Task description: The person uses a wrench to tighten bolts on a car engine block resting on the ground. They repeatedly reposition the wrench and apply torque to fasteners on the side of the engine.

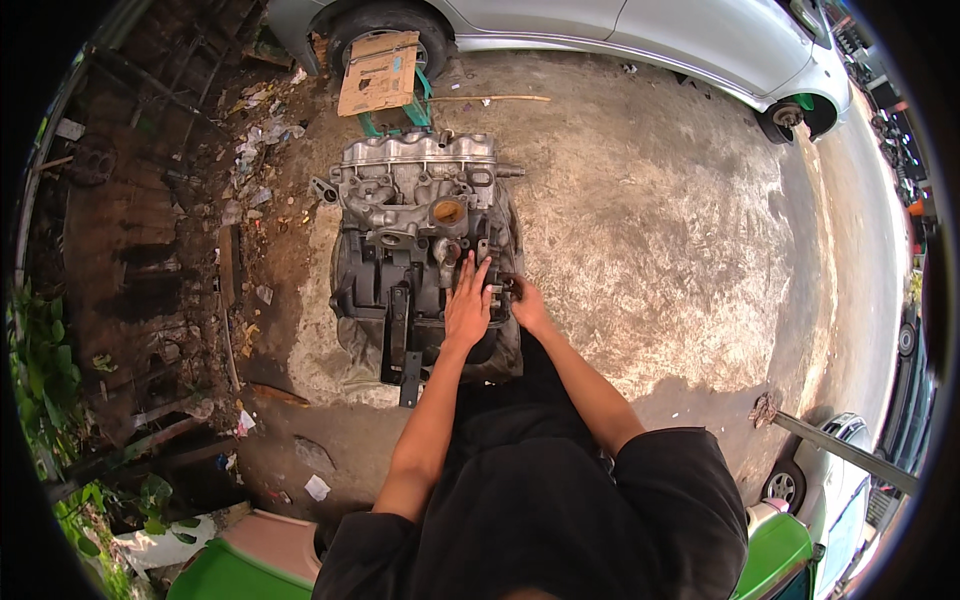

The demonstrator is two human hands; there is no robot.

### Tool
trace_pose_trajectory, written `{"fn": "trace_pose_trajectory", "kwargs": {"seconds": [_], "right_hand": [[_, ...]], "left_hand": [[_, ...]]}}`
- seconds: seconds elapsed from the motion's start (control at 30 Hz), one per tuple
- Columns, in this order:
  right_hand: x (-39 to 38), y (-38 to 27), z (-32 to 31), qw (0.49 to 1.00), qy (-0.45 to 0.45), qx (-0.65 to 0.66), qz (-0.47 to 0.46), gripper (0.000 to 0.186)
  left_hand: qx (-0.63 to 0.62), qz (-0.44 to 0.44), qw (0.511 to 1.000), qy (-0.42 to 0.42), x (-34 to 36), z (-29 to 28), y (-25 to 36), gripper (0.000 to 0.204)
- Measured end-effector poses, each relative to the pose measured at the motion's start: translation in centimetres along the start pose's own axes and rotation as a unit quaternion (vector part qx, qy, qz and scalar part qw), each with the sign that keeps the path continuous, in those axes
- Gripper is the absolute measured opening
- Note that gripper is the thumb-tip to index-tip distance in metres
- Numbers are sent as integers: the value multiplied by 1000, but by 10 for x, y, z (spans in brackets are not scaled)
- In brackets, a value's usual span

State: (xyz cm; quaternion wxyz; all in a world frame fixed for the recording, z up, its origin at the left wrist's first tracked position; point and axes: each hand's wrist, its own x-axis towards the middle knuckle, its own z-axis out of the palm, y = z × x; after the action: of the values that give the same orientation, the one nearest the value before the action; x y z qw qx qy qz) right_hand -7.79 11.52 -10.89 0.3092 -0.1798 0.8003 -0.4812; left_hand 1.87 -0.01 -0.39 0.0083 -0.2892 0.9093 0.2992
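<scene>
A grey and black car engine (385, 265) sits on the ground in front of me, with a ribbed metal cover along its far end. My left hand (468, 308) lies flat on its near right part, palm down and fingers spread, holding nothing. At the engine's right edge, my right hand (530, 308) has its fingers bent and closed around a small dark part, too hidden to name. A round port with a brownish inside (448, 212) faces up beyond my left fingertips. From the engine's near side juts a dark flat metal bracket (410, 378).
Beyond the engine stands a green stool (418, 112) with a cardboard sheet (380, 75) on top. A silver car (560, 22) spans the far side. A thin stick (500, 98) lies on the concrete. Litter (265, 150) and wood scraps (230, 265) lie to the left.
</scene>
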Motion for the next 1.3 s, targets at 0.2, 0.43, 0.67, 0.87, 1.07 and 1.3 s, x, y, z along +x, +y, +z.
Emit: {"fn": "trace_pose_trajectory", "kwargs": {"seconds": [0.2, 0.43, 0.67, 0.87, 1.07, 1.3], "right_hand": [[-2, -7, -10, 987, -13, -115, -113, 36], [20, -8, -18, 984, 50, -88, -148, 21], [77, 7, -36, 998, 46, -27, -18, 26], [137, 26, -25, 987, -25, -105, 121, 34], [179, 70, 13, 967, -113, -53, 221, 40], [181, 57, 12, 970, -126, -82, 192, 39]], "left_hand": [[11, 45, 997, 61, -9, 7, 0, 50], [-53, 94, 987, 122, -11, 7, -1, 44], [-28, 138, 975, 172, 29, 5, 19, 47], [79, 21, 991, 106, 53, 12, 24, 56], [79, 48, 986, 140, 55, 14, 18, 64], [79, 36, 987, 138, 54, 15, 22, 68]]}}
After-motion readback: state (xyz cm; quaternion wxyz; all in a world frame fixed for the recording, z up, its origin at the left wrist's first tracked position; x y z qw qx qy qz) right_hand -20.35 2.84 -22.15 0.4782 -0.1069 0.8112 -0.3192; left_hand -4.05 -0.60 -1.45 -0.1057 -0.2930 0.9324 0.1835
